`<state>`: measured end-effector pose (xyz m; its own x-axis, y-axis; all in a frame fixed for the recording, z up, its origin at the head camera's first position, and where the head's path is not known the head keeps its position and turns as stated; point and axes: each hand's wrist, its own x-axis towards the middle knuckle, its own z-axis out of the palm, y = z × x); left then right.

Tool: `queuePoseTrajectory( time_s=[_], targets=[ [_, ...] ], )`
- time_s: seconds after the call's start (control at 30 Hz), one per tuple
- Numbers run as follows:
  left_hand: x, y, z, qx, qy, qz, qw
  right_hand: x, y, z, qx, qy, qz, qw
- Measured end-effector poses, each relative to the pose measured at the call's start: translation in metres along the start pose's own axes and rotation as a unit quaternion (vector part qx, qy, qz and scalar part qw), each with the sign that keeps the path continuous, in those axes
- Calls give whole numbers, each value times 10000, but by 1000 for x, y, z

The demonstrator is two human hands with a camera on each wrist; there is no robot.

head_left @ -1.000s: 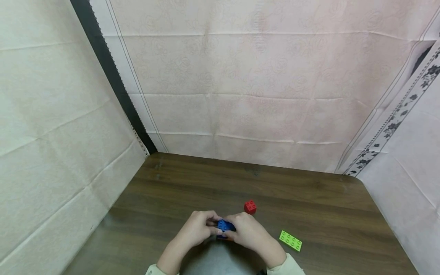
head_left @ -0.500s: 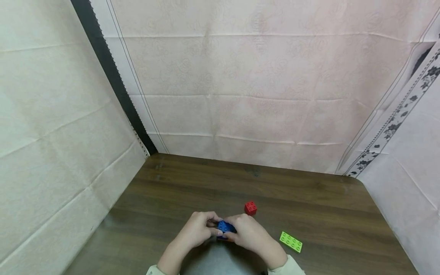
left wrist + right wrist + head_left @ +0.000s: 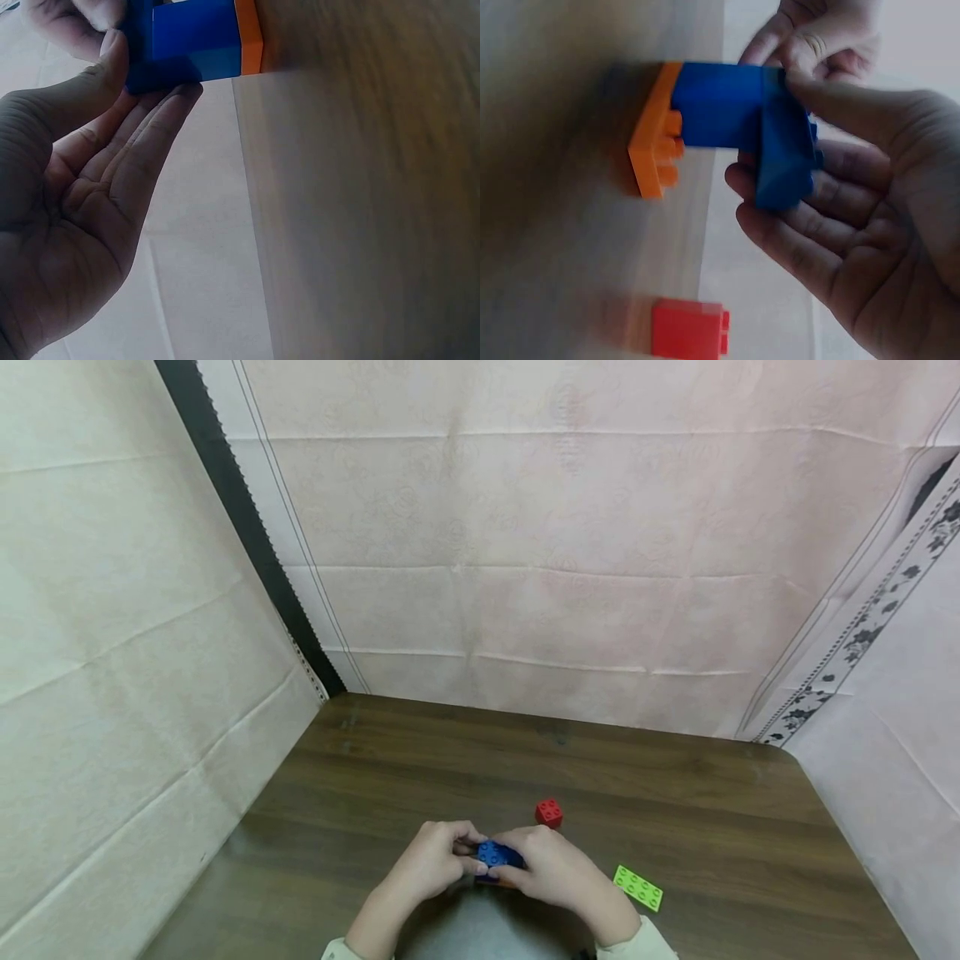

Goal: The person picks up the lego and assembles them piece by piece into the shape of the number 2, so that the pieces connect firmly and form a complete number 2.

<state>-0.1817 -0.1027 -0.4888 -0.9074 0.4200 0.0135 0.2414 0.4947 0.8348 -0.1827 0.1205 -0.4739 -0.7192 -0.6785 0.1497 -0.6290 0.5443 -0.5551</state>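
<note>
In front of the person stands a small stack of toy building bricks. Its base is a flat orange brick (image 3: pixel 646 154) on the wooden table. A blue brick (image 3: pixel 718 105) sits on that, and a second blue brick (image 3: pixel 492 853) lies across the top, its studs facing up. The right hand (image 3: pixel 551 870) holds the top blue brick between thumb and fingers, the brick's end jutting over the orange studs. From the other side, the left hand (image 3: pixel 426 864) pinches the same brick with its thumb above fairly straight fingers. Both hands partly hide the stack in the head view.
A red brick (image 3: pixel 549 813) stands just beyond the right hand. To the right of the right forearm lies a lime-green flat brick (image 3: pixel 638 888). Pale cloth (image 3: pixel 525 527) hangs along the back and both sides of the wooden table (image 3: pixel 420 752).
The right hand has shifted slightly to the right, and a bit more of the top blue brick shows between the hands. The left hand stays nearly in place.
</note>
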Motion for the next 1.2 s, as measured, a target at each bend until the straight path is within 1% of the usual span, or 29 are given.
queuePoseTrajectory(
  time_s=[0.13, 0.23, 0.3, 0.37, 0.5, 0.6, 0.73, 0.87, 1.2],
  targets=[
    [0, 1, -1, -13, -27, -55, 10000, -1, 6, -12, 93, 100, -79, 9999],
    [0, 3, -1, 59, -19, -92, 9999, -3, 15, -21, -132, 279, 71, 9995],
    [0, 3, -1, 104, -4, -107, 9999, -4, 24, -26, -382, 420, 286, 9980],
    [1, 3, -1, 142, -1, -149, 9998, -5, 34, -29, -542, 485, 604, 9955],
    [1, 3, 0, 177, -9, -284, 9994, -7, 54, -32, -601, 439, 1237, 9895],
    [1, 3, 0, 181, -8, -339, 9993, -7, 64, -31, -552, 333, 1476, 9870],
    [1, 4, -1, 150, 6, -306, 9994, -7, 73, -27, -530, 259, 1599, 9854],
    [0, 5, -1, 155, 14, -265, 9995, -8, 76, -24, -528, 229, 1675, 9842],
    [-1, 3, 0, 190, 0, -333, 9993, -9, 76, -23, -560, 210, 1428, 9879]
  ],
)
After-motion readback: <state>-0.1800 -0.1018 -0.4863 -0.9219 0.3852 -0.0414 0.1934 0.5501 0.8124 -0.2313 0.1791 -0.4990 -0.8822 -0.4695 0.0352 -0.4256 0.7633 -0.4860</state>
